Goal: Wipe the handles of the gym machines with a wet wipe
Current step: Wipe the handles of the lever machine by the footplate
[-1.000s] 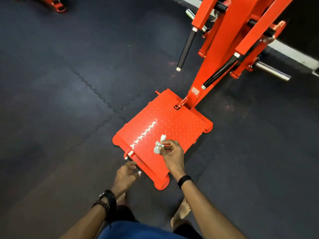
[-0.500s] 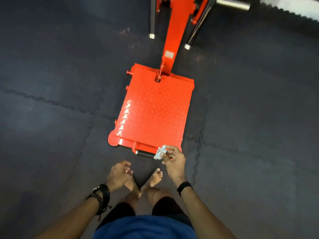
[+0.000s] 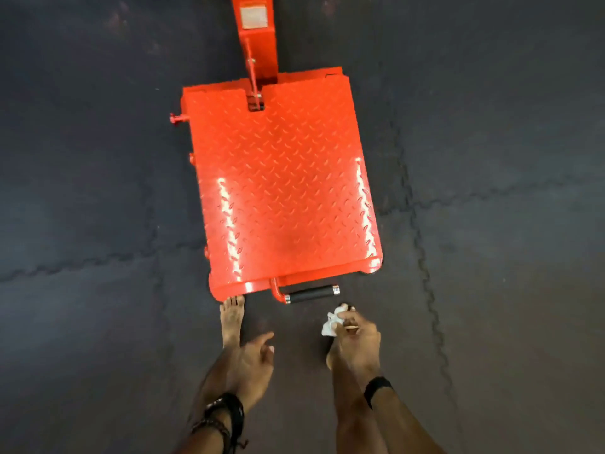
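A: Head view. Status of right hand (image 3: 357, 335)?

B: Fingers curled, pinching crumpled white wet wipe (image 3: 332, 322) between thumb and fingertips. Wipe bunched at the upper left of the grip, clear of any surface.

A: Location of handle?

B: Black handle (image 3: 311, 293) just above the pinch, slightly left; not touching the wipe. Chrome collars at both ends, left end mounted on a red bracket at the near edge of orange tread-plate platform (image 3: 281, 178).

A: Status of left hand (image 3: 255, 358)?

B: Relaxed, fingers loosely spread, holding nothing. Positioned left of the pinch and a little lower. Dark bracelets (image 3: 226, 417) on that wrist; black band (image 3: 376, 388) on the right wrist.

A: Other items near the grip?

B: Bare foot (image 3: 231, 319) left of the wipe, toes touching the platform's near left corner. Second foot mostly hidden beneath the right hand. Orange upright (image 3: 257, 37) far above, at the platform's far edge. Dark interlocking floor mats (image 3: 98, 224) all around.
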